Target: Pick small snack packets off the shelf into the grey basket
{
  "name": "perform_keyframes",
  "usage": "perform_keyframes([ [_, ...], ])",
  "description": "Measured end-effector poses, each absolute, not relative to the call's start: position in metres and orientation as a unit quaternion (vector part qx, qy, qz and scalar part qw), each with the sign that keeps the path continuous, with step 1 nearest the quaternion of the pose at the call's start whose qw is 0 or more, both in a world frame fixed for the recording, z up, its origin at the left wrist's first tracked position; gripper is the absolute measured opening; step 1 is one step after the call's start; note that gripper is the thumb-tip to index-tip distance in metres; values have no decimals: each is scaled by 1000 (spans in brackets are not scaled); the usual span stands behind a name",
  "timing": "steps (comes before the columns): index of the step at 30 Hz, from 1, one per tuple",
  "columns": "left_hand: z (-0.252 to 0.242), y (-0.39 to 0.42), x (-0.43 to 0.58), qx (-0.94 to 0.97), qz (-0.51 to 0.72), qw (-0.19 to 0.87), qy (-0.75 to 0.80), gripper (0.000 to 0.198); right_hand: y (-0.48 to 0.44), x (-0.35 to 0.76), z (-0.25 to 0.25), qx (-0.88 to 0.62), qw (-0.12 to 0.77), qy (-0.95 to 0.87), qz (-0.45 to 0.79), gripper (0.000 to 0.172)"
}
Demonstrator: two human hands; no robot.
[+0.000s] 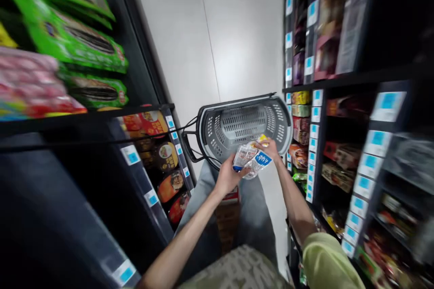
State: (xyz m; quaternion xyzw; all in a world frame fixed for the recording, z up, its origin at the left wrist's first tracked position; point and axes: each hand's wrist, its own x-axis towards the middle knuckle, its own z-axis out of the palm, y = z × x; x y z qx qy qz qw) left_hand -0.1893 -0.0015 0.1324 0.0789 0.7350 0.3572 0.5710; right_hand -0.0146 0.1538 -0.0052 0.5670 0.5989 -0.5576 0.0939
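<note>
Both my hands are closed on a clear plastic package (247, 156) with a blue-and-white label, over the near side of a grey shopping basket. My left hand (228, 177) grips its left lower edge, near a small dark blue part. At its upper right edge is my right hand (270, 148), with a bit of yellow showing by the fingertips. What lies inside the package is too blurred to name. Perforated walls and a slotted bottom show in the basket (287, 119), which stands in front of my knees.
Shelves line both sides of a narrow aisle with a pale floor (183, 31). Green bags (84, 40) and a pink package (27, 79) sit on the left; several packaged goods fill the right shelf (339, 83). A black cord (149, 137) crosses to the basket's handle (190, 146).
</note>
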Motion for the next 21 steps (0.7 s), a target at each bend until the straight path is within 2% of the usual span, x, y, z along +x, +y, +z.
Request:
perform_keyframes([
  [5,296,31,-191,151,380,540,736,51,156,62,245,582,-32,505,-637,54],
  [9,394,40,-185,171,448,597,643,57,101,87,384,495,-245,347,-758,43],
  [14,465,27,-169,276,475,622,558,60,23,84,477,425,-462,312,-713,48],
  [21,522,-25,-149,528,403,570,483,32,-84,54,535,514,-582,392,-492,27],
])
